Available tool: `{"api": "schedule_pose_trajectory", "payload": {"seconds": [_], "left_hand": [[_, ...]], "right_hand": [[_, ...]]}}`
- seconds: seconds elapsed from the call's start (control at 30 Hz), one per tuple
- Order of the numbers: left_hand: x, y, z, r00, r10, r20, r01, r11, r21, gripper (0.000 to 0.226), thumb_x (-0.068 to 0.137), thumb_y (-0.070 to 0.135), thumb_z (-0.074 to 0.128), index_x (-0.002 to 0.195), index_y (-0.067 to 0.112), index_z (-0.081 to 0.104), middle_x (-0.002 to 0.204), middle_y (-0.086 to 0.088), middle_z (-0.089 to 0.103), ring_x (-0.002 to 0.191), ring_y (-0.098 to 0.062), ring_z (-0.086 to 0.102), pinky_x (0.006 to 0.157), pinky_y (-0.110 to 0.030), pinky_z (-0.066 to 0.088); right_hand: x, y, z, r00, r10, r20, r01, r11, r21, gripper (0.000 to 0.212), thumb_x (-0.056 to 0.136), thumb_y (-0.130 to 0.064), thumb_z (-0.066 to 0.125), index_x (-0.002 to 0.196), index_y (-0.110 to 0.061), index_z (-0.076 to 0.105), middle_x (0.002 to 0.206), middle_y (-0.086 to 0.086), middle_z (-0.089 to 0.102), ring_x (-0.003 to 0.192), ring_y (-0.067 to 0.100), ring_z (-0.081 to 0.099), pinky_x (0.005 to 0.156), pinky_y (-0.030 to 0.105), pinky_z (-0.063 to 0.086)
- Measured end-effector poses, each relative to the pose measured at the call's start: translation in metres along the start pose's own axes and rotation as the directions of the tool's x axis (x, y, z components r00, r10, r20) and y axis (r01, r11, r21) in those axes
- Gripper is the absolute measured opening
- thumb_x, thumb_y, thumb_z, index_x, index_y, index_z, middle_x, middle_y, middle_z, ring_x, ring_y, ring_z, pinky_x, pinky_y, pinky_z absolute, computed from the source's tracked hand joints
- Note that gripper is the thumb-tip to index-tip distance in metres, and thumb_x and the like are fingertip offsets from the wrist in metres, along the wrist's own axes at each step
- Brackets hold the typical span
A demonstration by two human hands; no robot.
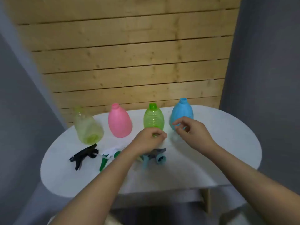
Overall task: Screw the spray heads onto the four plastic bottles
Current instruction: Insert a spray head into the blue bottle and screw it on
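Four capless bottles stand in a row at the back of the white table [227, 143]: a clear yellowish bottle [87, 127], a pink bottle [119, 123], a green bottle [153, 118] and a blue bottle [182, 112]. Spray heads lie in front: a black one [83, 155], a white and green one [108, 157] and a blue-grey one [155, 156]. A yellowish one [139, 158] is mostly hidden under my left wrist. My left hand [148, 140] hovers at the green bottle's base with fingers curled in, nothing plainly held. My right hand [192, 131] hovers before the blue bottle, fingers loosely bent and empty.
A wooden slat wall [129, 62] rises right behind the bottles. Grey walls flank it on both sides. The table's rounded front edge [146, 190] is close to me, with a wooden leg [206, 200] below on the right.
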State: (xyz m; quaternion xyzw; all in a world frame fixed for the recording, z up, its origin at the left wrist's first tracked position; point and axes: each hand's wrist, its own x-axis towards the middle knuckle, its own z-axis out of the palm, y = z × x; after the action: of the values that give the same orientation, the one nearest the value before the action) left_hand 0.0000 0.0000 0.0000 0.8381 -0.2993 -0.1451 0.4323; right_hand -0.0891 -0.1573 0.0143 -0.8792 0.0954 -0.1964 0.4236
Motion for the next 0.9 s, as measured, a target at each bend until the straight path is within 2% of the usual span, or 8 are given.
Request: {"api": "schedule_pose_trajectory", "payload": {"seconds": [0.13,0.27,0.4,0.53,0.63,0.8,0.9], "left_hand": [[0.007,-0.014,-0.010,0.993,-0.031,0.110,0.021,0.996,0.091,0.012,0.079,0.033,0.068,0.087,0.025,0.072,0.082,0.016,0.067,0.068,0.009,0.057,0.058,-0.001,0.039],[0.002,-0.029,-0.008,0.965,-0.107,0.238,0.060,0.978,0.199,0.033,0.070,0.041,0.076,0.097,0.024,0.070,0.092,0.008,0.067,0.076,-0.001,0.060,0.060,-0.008,0.042],[0.000,-0.034,-0.006,0.970,-0.098,0.224,0.037,0.965,0.260,0.043,0.067,0.039,0.079,0.104,0.021,0.068,0.097,0.007,0.067,0.085,-0.009,0.060,0.071,-0.017,0.044],[-0.001,-0.037,-0.005,0.964,-0.089,0.250,0.013,0.957,0.291,0.049,0.068,0.043,0.077,0.111,0.022,0.065,0.107,0.005,0.067,0.091,-0.009,0.059,0.076,-0.016,0.044],[-0.001,-0.037,-0.002,0.969,-0.089,0.230,0.016,0.954,0.301,0.054,0.065,0.047,0.077,0.112,0.023,0.064,0.111,0.004,0.067,0.096,-0.012,0.061,0.087,-0.027,0.049],[-0.002,-0.028,-0.002,0.990,-0.064,0.128,0.026,0.960,0.280,0.060,0.058,0.053,0.077,0.111,0.028,0.063,0.090,0.013,0.065,0.083,-0.004,0.061,0.070,-0.019,0.047],[0.000,-0.019,-0.007,0.999,-0.002,0.042,-0.005,0.987,0.160,0.058,0.060,0.047,0.080,0.112,0.027,0.064,0.094,0.008,0.067,0.081,-0.006,0.062,0.071,-0.023,0.051]], "right_hand": [[0.002,0.014,0.005,0.989,0.017,0.148,0.001,0.993,-0.118,0.008,0.086,-0.026,0.060,0.087,-0.024,0.068,0.074,-0.016,0.060,0.066,-0.011,0.054,0.060,0.003,0.039],[-0.002,0.027,0.015,0.957,0.078,0.278,-0.014,0.974,-0.225,0.006,0.083,-0.034,0.063,0.083,-0.028,0.066,0.074,-0.014,0.061,0.061,-0.002,0.053,0.055,0.007,0.040],[-0.004,0.030,0.024,0.921,0.160,0.355,-0.082,0.971,-0.225,0.017,0.084,-0.034,0.063,0.088,-0.020,0.070,0.080,-0.002,0.070,0.062,0.007,0.063,0.057,0.015,0.046],[-0.008,0.031,0.028,0.868,0.240,0.435,-0.187,0.969,-0.160,0.019,0.086,-0.028,0.061,0.094,-0.015,0.071,0.087,0.007,0.075,0.063,0.013,0.066,0.052,0.014,0.049],[-0.012,0.031,0.032,0.826,0.280,0.490,-0.259,0.959,-0.112,0.023,0.089,-0.023,0.057,0.099,-0.008,0.071,0.091,0.011,0.074,0.065,0.014,0.065,0.057,0.017,0.052],[-0.012,0.026,0.029,0.772,0.348,0.531,-0.451,0.890,0.072,0.028,0.092,-0.026,0.055,0.104,-0.006,0.070,0.086,0.009,0.072,0.067,0.012,0.067,0.061,0.019,0.055],[-0.007,0.022,0.019,0.770,0.299,0.564,-0.524,0.800,0.293,0.026,0.093,-0.025,0.051,0.106,-0.008,0.067,0.094,0.016,0.074,0.080,0.023,0.072,0.071,0.027,0.058]]}}
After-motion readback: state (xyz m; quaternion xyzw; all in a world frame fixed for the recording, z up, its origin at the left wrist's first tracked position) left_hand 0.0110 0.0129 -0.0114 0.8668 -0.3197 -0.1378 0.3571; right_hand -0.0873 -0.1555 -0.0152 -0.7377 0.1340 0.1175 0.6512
